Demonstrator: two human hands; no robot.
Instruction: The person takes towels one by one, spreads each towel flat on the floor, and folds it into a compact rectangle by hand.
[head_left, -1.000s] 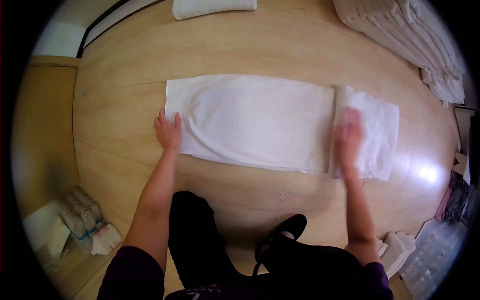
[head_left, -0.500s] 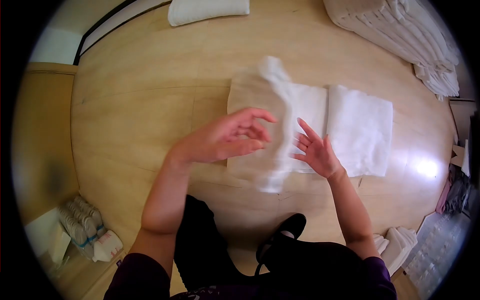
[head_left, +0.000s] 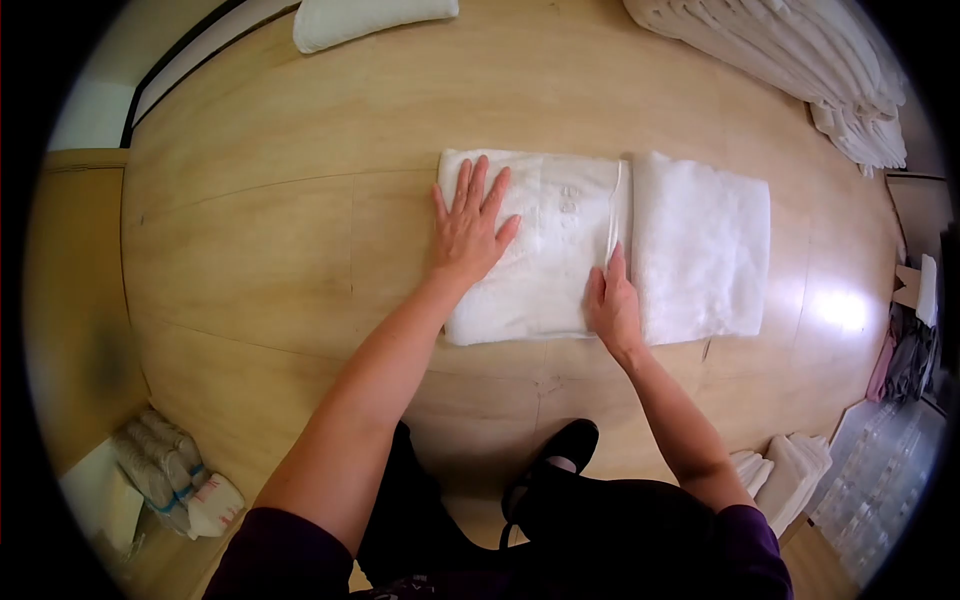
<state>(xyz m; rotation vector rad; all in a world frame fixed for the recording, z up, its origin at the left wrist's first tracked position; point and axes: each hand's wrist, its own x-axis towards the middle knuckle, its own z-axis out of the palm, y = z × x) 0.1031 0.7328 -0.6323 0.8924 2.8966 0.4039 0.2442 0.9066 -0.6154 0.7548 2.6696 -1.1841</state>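
Note:
A white towel (head_left: 570, 270) lies on the light wooden surface, its left part folded over so that the flap's edge runs beside a thicker folded section (head_left: 705, 250) on the right. Faint raised marks show on the flap. My left hand (head_left: 470, 230) rests flat on the towel's left end, fingers spread. At the flap's right edge, near its front corner, is my right hand (head_left: 615, 308), thumb and fingers closed around that edge. The undersides of the fingers are hidden.
A rolled or folded white cloth (head_left: 375, 20) lies at the back. Stacked white cloths (head_left: 790, 60) fill the far right corner. Wrapped bundles (head_left: 165, 465) stand at the lower left, and more folded white cloths (head_left: 790, 475) at the lower right.
The towel flap, lifted and blurred before, now lies flat. My left hand has moved down onto its left end, and my right hand has gone from open to closed at its edge.

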